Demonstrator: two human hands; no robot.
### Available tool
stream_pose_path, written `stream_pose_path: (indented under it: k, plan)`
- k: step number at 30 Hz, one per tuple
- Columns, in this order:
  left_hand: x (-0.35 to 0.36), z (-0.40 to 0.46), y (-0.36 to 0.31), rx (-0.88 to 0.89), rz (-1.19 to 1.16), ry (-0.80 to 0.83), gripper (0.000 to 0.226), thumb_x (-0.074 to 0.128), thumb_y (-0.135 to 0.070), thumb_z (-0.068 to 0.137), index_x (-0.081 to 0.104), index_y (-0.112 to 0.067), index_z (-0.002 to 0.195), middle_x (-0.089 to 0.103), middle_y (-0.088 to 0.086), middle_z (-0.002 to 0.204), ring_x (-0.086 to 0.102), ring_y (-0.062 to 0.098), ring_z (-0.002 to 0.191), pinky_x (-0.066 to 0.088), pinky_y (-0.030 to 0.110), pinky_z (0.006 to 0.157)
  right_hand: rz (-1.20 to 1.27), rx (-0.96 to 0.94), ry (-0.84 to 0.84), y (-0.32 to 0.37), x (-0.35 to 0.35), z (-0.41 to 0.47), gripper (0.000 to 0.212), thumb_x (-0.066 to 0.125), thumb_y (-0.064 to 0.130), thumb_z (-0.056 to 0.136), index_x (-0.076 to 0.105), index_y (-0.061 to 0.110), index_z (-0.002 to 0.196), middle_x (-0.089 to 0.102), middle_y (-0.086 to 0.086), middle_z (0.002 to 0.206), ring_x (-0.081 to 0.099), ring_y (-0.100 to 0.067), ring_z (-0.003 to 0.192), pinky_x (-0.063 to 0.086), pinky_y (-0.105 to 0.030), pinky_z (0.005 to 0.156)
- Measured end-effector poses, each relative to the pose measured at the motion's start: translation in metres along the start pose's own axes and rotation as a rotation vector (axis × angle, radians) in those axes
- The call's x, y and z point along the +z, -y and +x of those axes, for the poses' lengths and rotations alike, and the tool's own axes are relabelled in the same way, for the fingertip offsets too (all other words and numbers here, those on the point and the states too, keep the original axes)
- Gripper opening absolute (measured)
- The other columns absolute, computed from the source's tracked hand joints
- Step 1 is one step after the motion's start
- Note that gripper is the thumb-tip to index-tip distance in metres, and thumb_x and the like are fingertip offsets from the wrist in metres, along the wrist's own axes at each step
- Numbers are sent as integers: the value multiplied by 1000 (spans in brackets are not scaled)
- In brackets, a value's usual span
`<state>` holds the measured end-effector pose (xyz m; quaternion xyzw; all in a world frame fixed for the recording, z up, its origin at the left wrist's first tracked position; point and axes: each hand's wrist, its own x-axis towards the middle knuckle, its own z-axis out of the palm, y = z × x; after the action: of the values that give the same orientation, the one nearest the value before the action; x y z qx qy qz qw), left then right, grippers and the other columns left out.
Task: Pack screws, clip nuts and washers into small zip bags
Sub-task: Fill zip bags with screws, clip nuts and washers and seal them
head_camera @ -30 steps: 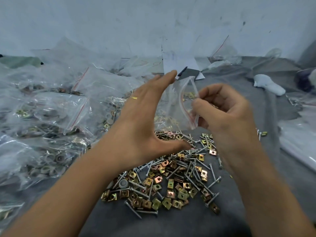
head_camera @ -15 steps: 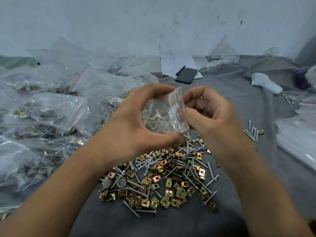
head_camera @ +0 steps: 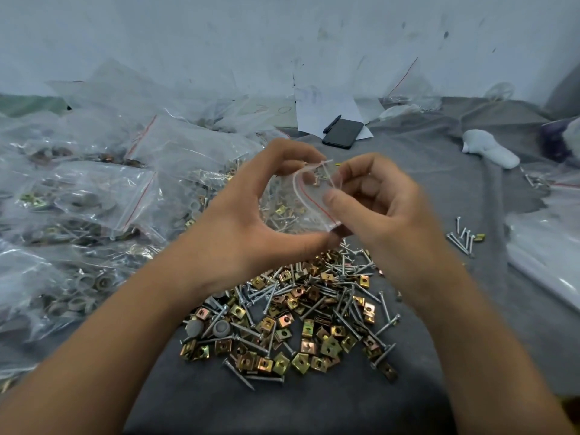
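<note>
A grey cloth (head_camera: 423, 189) covers the work surface and carries everything shown. Along its left edge lies a heap of filled bags (head_camera: 94, 196), clear, slack and crinkled, their red zip lines visible; such film is judged slippery and apt to sag under its contents. At the near middle of the cloth spreads the loose pile (head_camera: 298, 315) of screws, brass-coloured clip nuts and a few grey washers: small, hard, rigid pieces, judged heavy for their size and prone to scatter if tipped. Toward the far edge rest a phone (head_camera: 343, 133) and a pen on white paper; a few stray screws (head_camera: 461, 238) lie near the right edge. Above the pile, held clear of the cloth, is the small bag (head_camera: 309, 196), partly filled with screws and nuts that weigh down its lower part. The left hand (head_camera: 251, 221) curls round it, thumb beneath and fingers arched over its top corner. The right hand (head_camera: 386, 211) pinches the mouth at the red zip line, thumb on the near face, fingers curled behind. The film is thin and soft, so the stiffer zip strip is judged the best hold, with support under the contents; sharp screw tips could pierce the film if squeezed.
</note>
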<state>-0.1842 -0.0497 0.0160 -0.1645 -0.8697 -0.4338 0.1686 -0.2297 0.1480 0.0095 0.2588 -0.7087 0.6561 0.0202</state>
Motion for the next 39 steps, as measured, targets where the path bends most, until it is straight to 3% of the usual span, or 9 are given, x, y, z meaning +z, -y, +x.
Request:
stream_pose_path:
  k: [6,11,16,21,24,28,30,33,39]
  plan:
    - [-4,-2,5,13,98,12,67,86,-62,71,54,-53,129,62,-23,133,55,4,134,44,47,114,-67,42,0,1,-12,1,11,70,-2,92,70,8,97,76,-11,79,76,-29,70,63,-56,68]
    - [3,-3,3,-14,170,51,68,79,-71,64,48,-64,124,56,-24,132,52,-10,125,39,17,100,-105,89,103,-1,-15,1,25,66,-4,90,75,18,97,80,-5,88,78,-27,81,65,-51,78]
    - [4,-5,3,-13,201,101,63,79,-59,71,48,-62,126,53,-23,133,49,-7,128,40,22,100,-9,149,187,0,-24,-4,37,57,-20,91,72,8,110,81,-7,96,79,-25,86,64,-30,74]
    - [0,-6,6,-4,247,99,61,84,-50,79,52,-54,130,47,-37,124,47,-12,121,40,16,94,11,177,159,5,-22,-7,14,69,-1,95,72,7,106,81,-7,93,80,-26,82,65,-34,73]
    - [2,-6,5,-1,275,97,64,83,-47,78,52,-51,134,48,-37,127,45,-9,125,37,15,97,-32,205,108,5,-13,-7,18,82,6,86,74,11,102,80,-8,89,79,-27,78,66,-41,70]
    - [13,-2,1,20,339,145,83,81,-63,72,49,-40,145,55,-22,135,48,10,133,44,42,111,-198,228,12,1,-3,-4,26,85,6,82,76,19,101,79,-2,87,78,-21,78,65,-51,74]
    - [17,0,-2,7,385,155,97,71,-77,66,43,-38,149,54,-16,143,47,13,136,40,50,116,-171,234,-13,0,-3,-2,24,80,1,85,76,17,102,80,-2,87,78,-19,80,65,-43,75]
    - [19,1,-2,39,436,128,101,66,-82,66,41,-35,151,54,-13,143,48,12,135,40,53,116,-34,269,3,0,-3,-2,24,67,-10,94,74,8,108,80,-5,91,78,-13,81,60,-19,68]
    - [23,1,-1,105,531,70,94,66,-75,72,47,-25,149,57,-7,140,49,22,135,39,52,116,66,328,15,2,1,-3,22,58,-9,100,68,6,112,80,-8,97,79,-19,91,64,-32,81]
